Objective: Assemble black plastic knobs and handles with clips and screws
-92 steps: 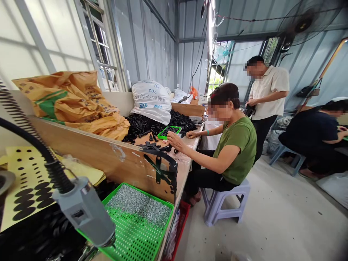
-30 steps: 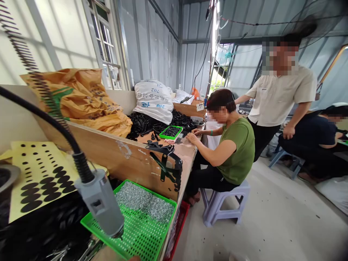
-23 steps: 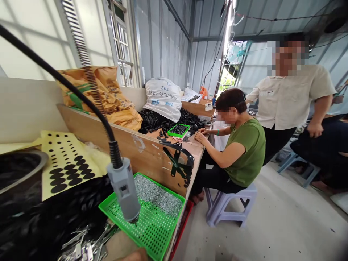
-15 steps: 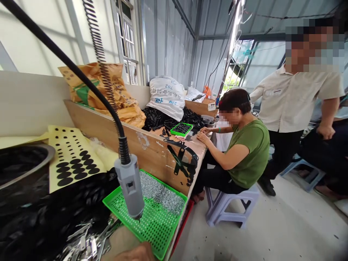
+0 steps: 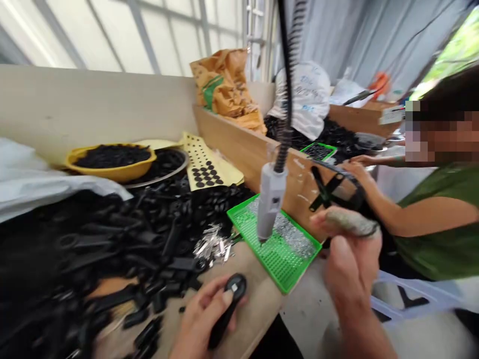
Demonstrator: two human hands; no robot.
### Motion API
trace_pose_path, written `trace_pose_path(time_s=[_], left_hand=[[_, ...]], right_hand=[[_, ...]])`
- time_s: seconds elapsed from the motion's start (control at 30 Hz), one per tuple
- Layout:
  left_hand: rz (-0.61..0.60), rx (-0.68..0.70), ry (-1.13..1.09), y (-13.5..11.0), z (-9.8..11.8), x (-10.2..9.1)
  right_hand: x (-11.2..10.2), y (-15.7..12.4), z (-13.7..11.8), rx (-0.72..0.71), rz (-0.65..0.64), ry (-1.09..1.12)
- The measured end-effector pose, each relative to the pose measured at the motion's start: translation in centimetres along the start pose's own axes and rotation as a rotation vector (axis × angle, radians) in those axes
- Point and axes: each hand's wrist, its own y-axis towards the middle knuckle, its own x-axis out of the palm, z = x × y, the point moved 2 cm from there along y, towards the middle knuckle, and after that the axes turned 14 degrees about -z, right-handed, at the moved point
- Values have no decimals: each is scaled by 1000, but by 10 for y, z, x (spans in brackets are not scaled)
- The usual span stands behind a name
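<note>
Left grip (image 5: pixel 204 314) holding black handle (image 5: pixel 225 319), right grip (image 5: pixel 352 259) now raised

Head view, one, wide-angle: set above a tan workbench top (image 5: pixel 252 294), facing forward and down, obliquely across it. Nearest: the left hand (image 5: pixel 205 314), low centre, and the right hand (image 5: pixel 350 257), right of centre. Middle range: perforated green plastic tray (image 5: pixel 275 259). Farther: crumpled orange-brown sack (image 5: pixel 229 85), upper centre. Right edge: green-shirted co-worker (image 5: pixel 441 219), cut off by the frame.

Orange sack (image 5: pixel 228 87) (rather crumpled), white sack (image 5: pixel 310 97) beyond
</note>
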Motion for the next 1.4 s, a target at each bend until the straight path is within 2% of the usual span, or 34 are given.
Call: trace_pose_path(time_s=[0.03, 0.13, 0.2, 0.3, 0.4, 0.5, 0.67, 0.9, 1.13, 1.4], left_hand=[[-41, -15, -44, 4, -3, 0], [-130, -35, -130, 16, -7, 2], [-170, -41, -158, 22, -7, 4], [-190, -36, -175, 29, -5, 7], [-205, -25, -179, 34, -5, 10], [-230, -34, -171, 39, -5, 13], [-269, -34, -158, 42, -4, 23], [-305, -123, -144, 45, -7, 37], [-301, -157, -120, 47, -15, 37], [-279, -165, -133, 47, -13, 39]], right_hand=[[0, 7, 3, 45, -30, 39], [9, 23, 5, 161, -247, 133], [19, 29, 6, 190, -364, 159], [35, 36, 12, 182, -480, 221], [49, 41, 19, 199, -540, 328], [57, 45, 23, 263, -518, 380], [54, 47, 30, 345, -472, 493], [53, 36, 42, 374, -333, 518], [66, 27, 46, 381, -295, 532], [72, 25, 51, 420, -248, 544]])
